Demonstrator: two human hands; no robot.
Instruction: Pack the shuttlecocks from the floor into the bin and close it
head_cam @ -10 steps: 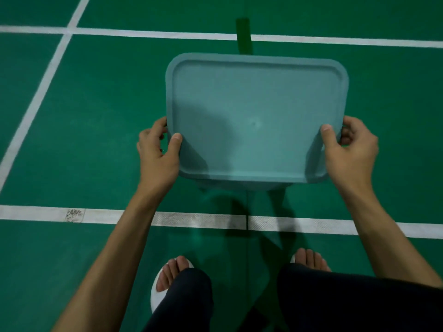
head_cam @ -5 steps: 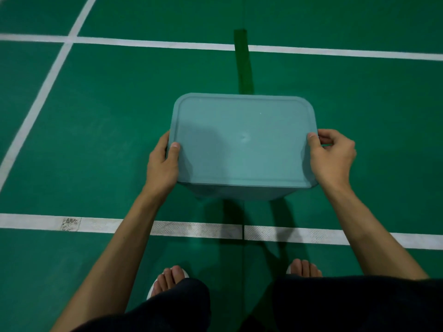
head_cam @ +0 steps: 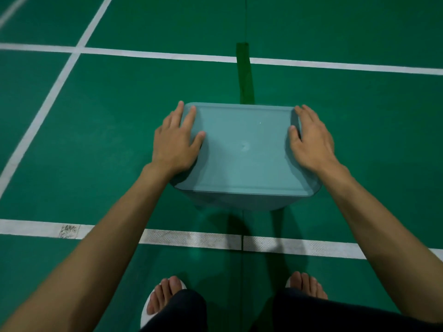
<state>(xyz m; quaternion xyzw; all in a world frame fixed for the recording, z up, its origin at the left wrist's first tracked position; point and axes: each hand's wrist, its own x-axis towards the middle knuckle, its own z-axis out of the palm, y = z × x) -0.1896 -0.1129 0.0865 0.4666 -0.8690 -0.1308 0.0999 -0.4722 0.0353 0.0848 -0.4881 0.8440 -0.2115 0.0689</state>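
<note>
Lid point(head_cam: 244, 152) down on a teal plastic bin point(head_cam: 230, 203): a person standing on the green court floor point(head_cam: 115, 140) presses both palms onto the closed container. The left hand point(head_cam: 176, 142) lies flat along the lid's left edge and the right hand point(head_cam: 311, 140) along its right edge, fingers straight and pointing away, gripping nothing, the two hands well apart. The lid sits level and covers the bin's whole mouth, so whatever lies inside is hidden. The bin stands on the floor between a near white line point(head_cam: 191, 238) and a far white line point(head_cam: 143, 53), at the near end of a dark green tape strip point(head_cam: 244, 75). Bare toes point(head_cam: 165, 295) show beneath dark trousers point(head_cam: 311, 315).
</note>
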